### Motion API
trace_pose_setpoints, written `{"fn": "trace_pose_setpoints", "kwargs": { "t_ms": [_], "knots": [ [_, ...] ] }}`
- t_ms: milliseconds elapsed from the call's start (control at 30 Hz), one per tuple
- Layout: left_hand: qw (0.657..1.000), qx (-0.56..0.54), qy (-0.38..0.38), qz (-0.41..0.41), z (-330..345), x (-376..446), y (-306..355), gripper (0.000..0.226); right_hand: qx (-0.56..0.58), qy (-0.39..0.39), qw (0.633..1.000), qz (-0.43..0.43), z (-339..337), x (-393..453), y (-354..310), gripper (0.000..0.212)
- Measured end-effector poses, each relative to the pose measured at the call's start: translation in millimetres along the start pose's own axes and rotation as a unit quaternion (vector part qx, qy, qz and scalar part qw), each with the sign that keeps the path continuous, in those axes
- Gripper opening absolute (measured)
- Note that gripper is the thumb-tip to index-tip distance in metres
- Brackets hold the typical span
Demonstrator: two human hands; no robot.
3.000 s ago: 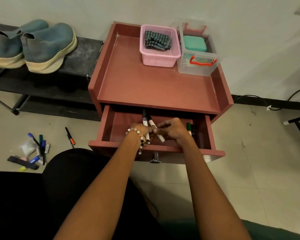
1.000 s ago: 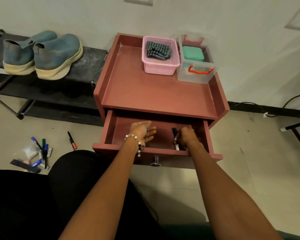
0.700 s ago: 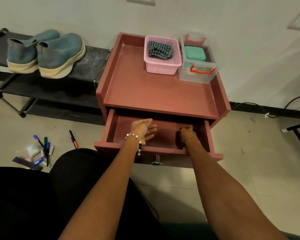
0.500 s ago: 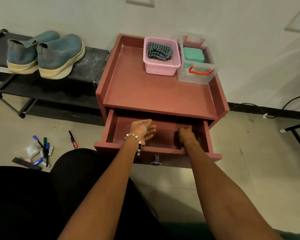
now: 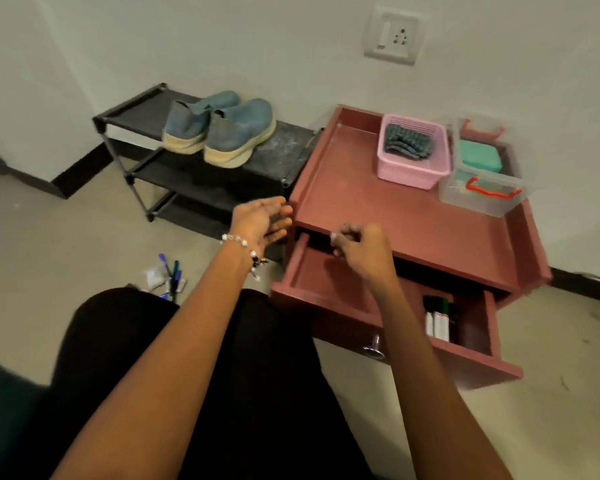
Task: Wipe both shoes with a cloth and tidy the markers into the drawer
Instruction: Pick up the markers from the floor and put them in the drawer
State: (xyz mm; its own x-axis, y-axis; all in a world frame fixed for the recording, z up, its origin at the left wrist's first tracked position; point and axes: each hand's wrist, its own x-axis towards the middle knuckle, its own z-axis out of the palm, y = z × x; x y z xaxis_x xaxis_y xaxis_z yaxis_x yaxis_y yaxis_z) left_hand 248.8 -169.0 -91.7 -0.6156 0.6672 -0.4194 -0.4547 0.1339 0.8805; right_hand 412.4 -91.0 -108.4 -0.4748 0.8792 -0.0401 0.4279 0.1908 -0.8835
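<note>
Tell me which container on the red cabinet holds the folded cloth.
The pink basket, the left one, holds the grey folded cloth. The clear box beside it has red handles and holds a teal thing.

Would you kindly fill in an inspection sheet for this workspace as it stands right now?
Surface: red cabinet top, bare at the front; its drawer is pulled open.
Job's things: two blue shoes side by side on the black rack; some markers in the drawer at its right end; more markers on the floor; folded cloth in the pink basket.
Clutter: clear box holding a teal container.
Hands: left hand open, empty; right hand loosely curled, over the drawer, apparently empty.
Cables: dark cable on the floor, far right.
Surroundings: white wall, wall socket, tiled floor.
</note>
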Motion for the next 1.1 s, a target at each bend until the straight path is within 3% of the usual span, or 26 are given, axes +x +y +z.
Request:
{"fn": "trace_pose_setpoints", "kwargs": {
  "t_ms": [167,400,633,767,900,1100],
  "knots": [
    [0.996,0.012,0.089,0.0,-89.9,32.2,66.0,0.016,-0.018,-0.131,0.985,-0.111,83.0,34.6,-77.1,0.015],
    [0.972,0.113,0.207,-0.012,-204.4,103.0,98.1,0.013,-0.089,-0.246,0.962,-0.075,210.2,101.1,-85.8,0.011],
    [0.958,0.145,0.228,-0.098,-268.1,198.3,10.9,0.015,-0.268,-0.327,0.906,0.003,337.0,168.9,30.1,0.015],
    [0.952,0.124,0.228,-0.164,-281.8,227.9,-62.8,0.017,-0.34,-0.332,0.879,0.032,386.0,186.6,93.2,0.027],
    [0.949,0.084,0.228,-0.201,-285.3,240.9,-113.7,0.013,-0.365,-0.328,0.87,0.043,426.0,185.7,132.9,0.037],
    [0.943,0.068,0.216,-0.243,-283.8,244.3,-155.2,0.024,-0.385,-0.295,0.873,0.056,458.4,165.4,166.3,0.029]
  ]
}}
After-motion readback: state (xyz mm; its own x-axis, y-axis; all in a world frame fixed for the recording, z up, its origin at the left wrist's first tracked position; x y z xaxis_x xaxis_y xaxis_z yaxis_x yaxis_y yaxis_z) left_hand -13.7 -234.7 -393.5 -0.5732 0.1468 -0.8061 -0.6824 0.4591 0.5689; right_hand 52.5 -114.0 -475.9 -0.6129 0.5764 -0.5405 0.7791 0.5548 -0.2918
